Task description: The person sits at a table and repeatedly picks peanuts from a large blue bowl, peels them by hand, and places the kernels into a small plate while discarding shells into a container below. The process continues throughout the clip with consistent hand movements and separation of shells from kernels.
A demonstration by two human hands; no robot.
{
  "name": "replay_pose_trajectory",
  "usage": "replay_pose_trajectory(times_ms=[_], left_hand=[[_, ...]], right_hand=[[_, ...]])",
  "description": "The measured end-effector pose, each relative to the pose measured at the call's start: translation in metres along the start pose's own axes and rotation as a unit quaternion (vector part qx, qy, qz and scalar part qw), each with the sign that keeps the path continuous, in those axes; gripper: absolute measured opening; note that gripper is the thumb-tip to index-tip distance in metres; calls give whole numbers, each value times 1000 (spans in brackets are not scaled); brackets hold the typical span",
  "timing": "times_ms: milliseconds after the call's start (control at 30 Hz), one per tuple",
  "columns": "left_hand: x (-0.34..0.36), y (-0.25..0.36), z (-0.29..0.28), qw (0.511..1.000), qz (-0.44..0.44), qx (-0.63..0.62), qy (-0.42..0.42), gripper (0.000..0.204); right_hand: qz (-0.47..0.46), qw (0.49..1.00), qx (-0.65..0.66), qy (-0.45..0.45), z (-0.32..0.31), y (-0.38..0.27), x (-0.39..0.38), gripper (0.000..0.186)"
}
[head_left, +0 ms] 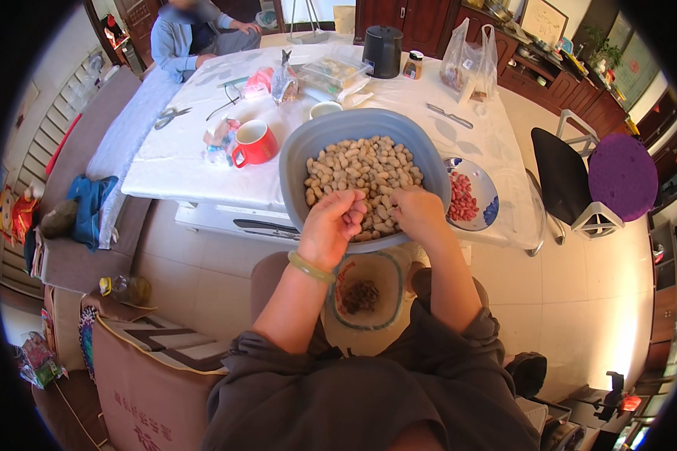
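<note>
A blue-grey plastic tub (293, 165) of unshelled peanuts (357, 161) is in front of me at the table's edge. My left hand (334, 224) is over its near part, palm turned up and fingers curled, with a bangle on the wrist; what its fingers hold is unclear. My right hand (417, 216) is closed at the tub's right side among the peanuts, its fingertips hidden. A patterned plate (478, 171) of red kernels (462, 197) sits right of the tub. Below, between my legs, a lined bin (376, 316) contains brown shells (359, 297).
The white-covered table (165, 165) carries a red mug (256, 142), scissors (171, 117), a black kettle (382, 52) and plastic bags (470, 64). A person (177, 45) sits at back left by a padded bench (113, 150). A chair (553, 169) with a purple cushion (623, 177) stands right.
</note>
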State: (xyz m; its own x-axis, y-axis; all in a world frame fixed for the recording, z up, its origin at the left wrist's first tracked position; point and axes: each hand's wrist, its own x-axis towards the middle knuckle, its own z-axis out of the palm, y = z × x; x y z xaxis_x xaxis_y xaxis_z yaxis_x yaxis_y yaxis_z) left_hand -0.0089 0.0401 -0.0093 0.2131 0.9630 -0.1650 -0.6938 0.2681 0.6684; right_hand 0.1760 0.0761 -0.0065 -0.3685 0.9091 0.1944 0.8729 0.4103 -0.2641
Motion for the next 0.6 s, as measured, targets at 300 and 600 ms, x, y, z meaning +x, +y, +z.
replay_pose_trajectory(times_ms=[300, 600], left_hand=[[-1, 1, 1, 1000, 2, 4, -6, 22], [-10, -5, 19, 999, 29, 38, -21, 16]], right_hand=[[24, 974, 226, 4, 3, -5, 9, 12], [7, 773, 634, -12, -13, -6, -6, 23]])
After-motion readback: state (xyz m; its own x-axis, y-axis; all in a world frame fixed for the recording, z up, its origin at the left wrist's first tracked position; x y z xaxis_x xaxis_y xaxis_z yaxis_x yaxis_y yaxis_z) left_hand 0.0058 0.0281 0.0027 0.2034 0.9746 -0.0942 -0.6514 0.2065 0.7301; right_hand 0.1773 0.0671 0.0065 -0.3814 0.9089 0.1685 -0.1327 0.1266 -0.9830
